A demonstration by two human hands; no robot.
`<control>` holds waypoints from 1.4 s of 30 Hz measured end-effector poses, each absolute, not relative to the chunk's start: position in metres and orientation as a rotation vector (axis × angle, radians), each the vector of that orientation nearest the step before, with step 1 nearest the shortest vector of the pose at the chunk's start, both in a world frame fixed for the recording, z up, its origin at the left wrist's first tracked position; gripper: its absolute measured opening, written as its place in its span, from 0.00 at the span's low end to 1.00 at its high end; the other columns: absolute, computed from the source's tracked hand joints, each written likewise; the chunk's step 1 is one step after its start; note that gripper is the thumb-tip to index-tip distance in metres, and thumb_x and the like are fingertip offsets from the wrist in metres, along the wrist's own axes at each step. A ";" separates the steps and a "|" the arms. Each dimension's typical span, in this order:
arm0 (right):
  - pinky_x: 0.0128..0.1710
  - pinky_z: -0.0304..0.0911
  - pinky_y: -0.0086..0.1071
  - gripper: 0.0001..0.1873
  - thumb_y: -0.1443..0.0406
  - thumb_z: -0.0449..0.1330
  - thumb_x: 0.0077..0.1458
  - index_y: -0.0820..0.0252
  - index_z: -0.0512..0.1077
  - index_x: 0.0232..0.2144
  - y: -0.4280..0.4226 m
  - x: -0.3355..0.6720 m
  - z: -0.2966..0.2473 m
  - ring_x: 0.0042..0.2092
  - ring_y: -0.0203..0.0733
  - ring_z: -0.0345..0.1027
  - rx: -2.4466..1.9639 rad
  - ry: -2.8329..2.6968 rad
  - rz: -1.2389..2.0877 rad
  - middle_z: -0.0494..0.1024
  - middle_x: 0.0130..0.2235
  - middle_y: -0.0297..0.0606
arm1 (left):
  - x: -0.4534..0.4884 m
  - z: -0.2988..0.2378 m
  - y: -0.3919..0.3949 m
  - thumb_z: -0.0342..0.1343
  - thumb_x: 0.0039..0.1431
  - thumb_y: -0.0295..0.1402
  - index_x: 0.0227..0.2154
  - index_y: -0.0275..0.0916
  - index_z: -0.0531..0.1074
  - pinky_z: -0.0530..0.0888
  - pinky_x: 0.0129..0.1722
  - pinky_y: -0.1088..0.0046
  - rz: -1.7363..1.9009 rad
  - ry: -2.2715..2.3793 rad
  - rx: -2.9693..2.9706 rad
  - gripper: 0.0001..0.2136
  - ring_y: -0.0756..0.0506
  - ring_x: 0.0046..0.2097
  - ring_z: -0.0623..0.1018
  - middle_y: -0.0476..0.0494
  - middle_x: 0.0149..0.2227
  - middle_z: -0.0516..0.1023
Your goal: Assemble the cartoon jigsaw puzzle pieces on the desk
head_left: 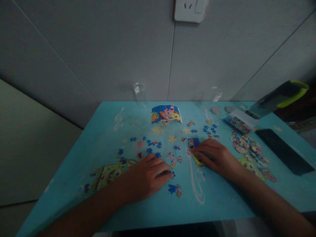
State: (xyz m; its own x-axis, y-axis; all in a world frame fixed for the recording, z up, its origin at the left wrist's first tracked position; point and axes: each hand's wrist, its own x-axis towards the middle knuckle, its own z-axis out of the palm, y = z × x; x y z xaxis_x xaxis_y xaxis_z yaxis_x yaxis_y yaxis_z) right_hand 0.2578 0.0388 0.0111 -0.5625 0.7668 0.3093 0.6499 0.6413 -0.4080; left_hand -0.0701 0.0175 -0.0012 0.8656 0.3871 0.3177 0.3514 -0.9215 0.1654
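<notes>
My right hand [217, 156] is on a small joined section of jigsaw puzzle [194, 142], blue at the top and yellow below. Its thumb and forefinger come together at the section's left side, beside a pink puzzle piece [189, 152]. Palm down, my left hand [148, 176] rests on the table with bent fingers and a gap between thumb and forefinger. Its thumb tip is beside a small blue puzzle piece [173, 174]; whether they touch I cannot tell. Two joined pieces [174, 189] lie nearer me. Loose blue pieces [149, 150] are scattered beyond my left fingers.
At the back of the turquoise table [98, 210] lies a cartoon picture card [166, 114]. Clear containers [140, 95] stand by the wall. To the right are a pile of pieces [248, 148], a folded card [240, 121], a dark flat object [283, 151] and a tilted bottle [276, 98].
</notes>
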 end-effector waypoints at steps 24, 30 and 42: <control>0.48 0.70 0.42 0.13 0.67 0.58 0.67 0.52 0.76 0.52 0.030 0.255 0.014 0.47 0.46 0.73 -1.099 -2.340 0.434 0.80 0.44 0.40 | -0.073 0.016 0.042 0.52 0.70 0.29 0.57 0.41 0.71 0.72 0.52 0.57 0.745 0.746 2.839 0.15 0.41 0.51 0.74 0.41 0.49 0.77; 0.47 0.70 0.41 0.10 0.65 0.57 0.68 0.54 0.76 0.48 0.032 0.258 0.013 0.45 0.45 0.74 -1.159 -2.295 0.425 0.80 0.44 0.41 | -0.051 0.017 0.129 0.52 0.70 0.33 0.62 0.34 0.67 0.67 0.63 0.52 0.706 1.179 2.935 0.20 0.36 0.63 0.68 0.32 0.63 0.68; 0.46 0.72 0.41 0.11 0.64 0.56 0.68 0.53 0.76 0.49 0.028 0.266 0.017 0.44 0.45 0.75 -1.152 -2.296 0.377 0.80 0.43 0.40 | -0.065 -0.007 0.121 0.49 0.73 0.37 0.56 0.40 0.72 0.70 0.58 0.57 0.461 1.226 2.970 0.15 0.40 0.57 0.75 0.40 0.57 0.76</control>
State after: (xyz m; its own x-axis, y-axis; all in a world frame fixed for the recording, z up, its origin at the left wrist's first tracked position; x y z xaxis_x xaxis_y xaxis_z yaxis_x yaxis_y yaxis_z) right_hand 0.2665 0.0279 0.0170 -0.4898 0.8033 0.3389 0.6528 0.5955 -0.4682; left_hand -0.0651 0.1214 -0.0069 0.6754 0.6744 0.2985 0.7040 -0.7101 0.0115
